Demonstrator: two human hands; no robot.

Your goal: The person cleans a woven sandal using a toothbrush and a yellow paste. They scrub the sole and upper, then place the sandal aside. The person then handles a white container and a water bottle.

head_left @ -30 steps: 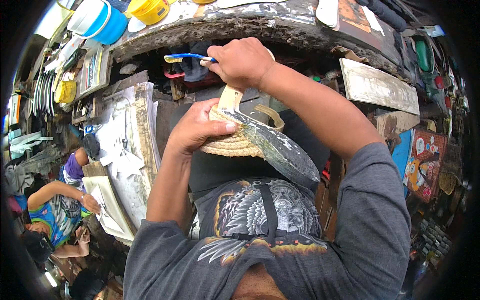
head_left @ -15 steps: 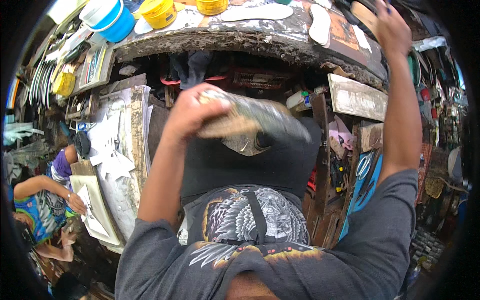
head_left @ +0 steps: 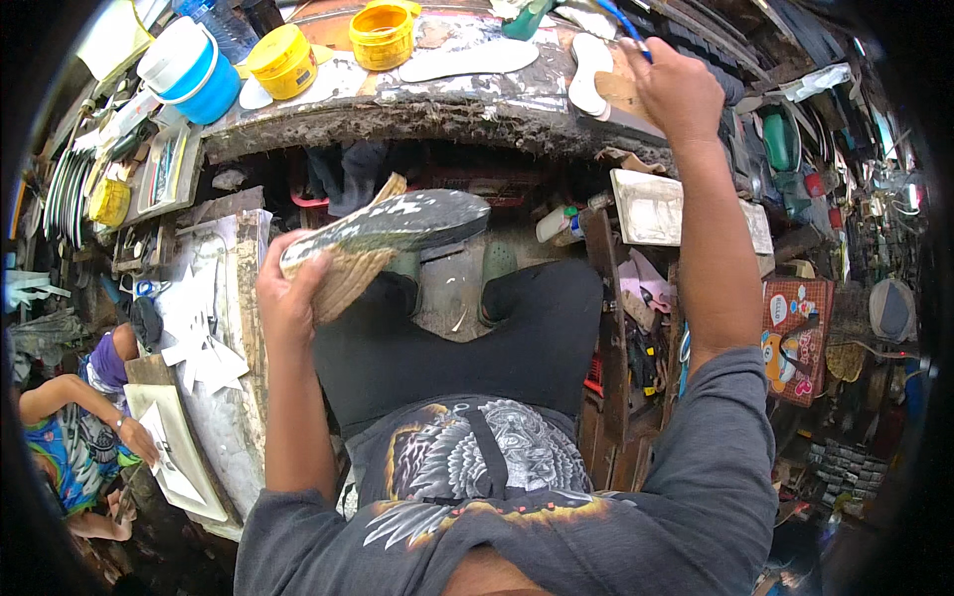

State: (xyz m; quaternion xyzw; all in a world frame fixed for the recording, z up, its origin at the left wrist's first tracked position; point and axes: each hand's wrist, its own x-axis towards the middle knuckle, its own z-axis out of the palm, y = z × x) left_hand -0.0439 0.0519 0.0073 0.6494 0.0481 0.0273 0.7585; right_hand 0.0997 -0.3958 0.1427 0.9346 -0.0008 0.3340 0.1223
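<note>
- Left hand (head_left: pixel 284 298): closed around the heel end of a wedge shoe (head_left: pixel 412 217). The thumb lies along the near side; the other fingers are partly hidden behind the shoe, so their exact spread cannot be told.
- Wedge shoe: held in the air in front of the person, above the level of the black trousers (head_left: pixel 457 363) in this view, clear of the bench (head_left: pixel 397 134). Tilted, with its dark, white-flecked sole toward the camera and the toe pointing right. The coiled rope wedge (head_left: pixel 350 286) shows beneath the sole, nearest the palm. A tan strap (head_left: pixel 392 189) stands out on the far side.
- Right hand (head_left: pixel 682 96): narrow, fingers curled around a slim blue brush (head_left: pixel 624 22), well apart from the shoe. The brush points up and left; its bristle end cannot be made out.
- Beneath the right hand: a tan sole-shaped piece (head_left: pixel 618 95) beside 1 white insole (head_left: pixel 587 77). Whether the hand touches the piece cannot be told.
- On the bench, farther left: 1 more long white insole, 2 yellow tubs (head_left: pixel 282 64) and 1 white-and-blue bucket (head_left: pixel 191 74).
- Far left: a co-worker's hand (head_left: pixel 137 439) at a white sheet (head_left: pixel 177 479) on a board.
</note>
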